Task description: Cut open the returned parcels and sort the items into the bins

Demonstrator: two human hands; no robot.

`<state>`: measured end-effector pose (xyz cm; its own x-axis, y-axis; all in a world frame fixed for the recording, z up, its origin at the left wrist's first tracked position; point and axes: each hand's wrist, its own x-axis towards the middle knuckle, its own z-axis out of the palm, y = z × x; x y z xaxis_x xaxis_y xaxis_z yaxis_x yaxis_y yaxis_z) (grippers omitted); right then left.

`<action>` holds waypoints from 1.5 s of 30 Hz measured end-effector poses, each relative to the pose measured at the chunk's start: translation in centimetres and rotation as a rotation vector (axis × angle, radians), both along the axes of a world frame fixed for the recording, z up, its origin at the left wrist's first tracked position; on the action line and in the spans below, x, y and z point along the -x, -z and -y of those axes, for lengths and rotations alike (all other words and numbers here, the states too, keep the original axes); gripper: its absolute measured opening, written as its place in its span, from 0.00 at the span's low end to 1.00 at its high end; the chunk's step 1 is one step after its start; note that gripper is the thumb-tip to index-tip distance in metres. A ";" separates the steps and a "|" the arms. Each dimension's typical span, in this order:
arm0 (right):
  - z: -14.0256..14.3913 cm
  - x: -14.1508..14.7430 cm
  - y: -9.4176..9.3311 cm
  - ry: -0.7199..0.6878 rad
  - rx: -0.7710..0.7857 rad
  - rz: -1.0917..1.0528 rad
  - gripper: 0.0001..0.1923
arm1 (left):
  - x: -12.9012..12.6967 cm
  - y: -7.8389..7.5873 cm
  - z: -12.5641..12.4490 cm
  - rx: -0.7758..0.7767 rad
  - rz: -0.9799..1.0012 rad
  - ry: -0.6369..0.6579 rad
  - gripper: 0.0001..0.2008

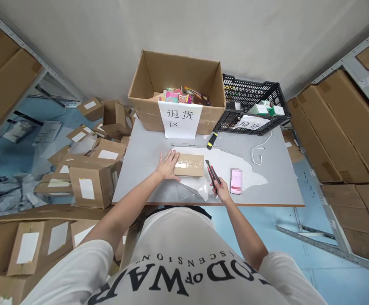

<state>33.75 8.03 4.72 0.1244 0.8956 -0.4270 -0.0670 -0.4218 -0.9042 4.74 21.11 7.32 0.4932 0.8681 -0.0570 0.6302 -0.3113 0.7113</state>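
Observation:
A small taped cardboard box (pixel 189 165) lies flat on the grey table (pixel 140 178). My left hand (pixel 167 164) presses on its left end with the fingers spread. Just right of the box, my right hand (pixel 220 190) is closed around a red and black utility knife (pixel 213 174), its tip pointing away from me. Clear plastic wrap (pixel 197 186) lies crumpled along the near side of the box. To the right of the knife rests a phone (pixel 236 181) with a pink, blurred screen.
A large open carton (pixel 142 112) with colourful packets and a paper sign stands at the back. Beside it is a black plastic crate (pixel 251 91) holding small green-white boxes. A yellow-black tool (pixel 212 140) and a white cable (pixel 256 152) lie on the table. Cartons (pixel 90 182) crowd the left.

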 end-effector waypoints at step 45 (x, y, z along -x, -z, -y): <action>0.0 -2.2 -1.1 -0.243 0.152 0.051 0.21 | 0.4 0.7 -0.2 -0.175 -0.230 0.056 0.59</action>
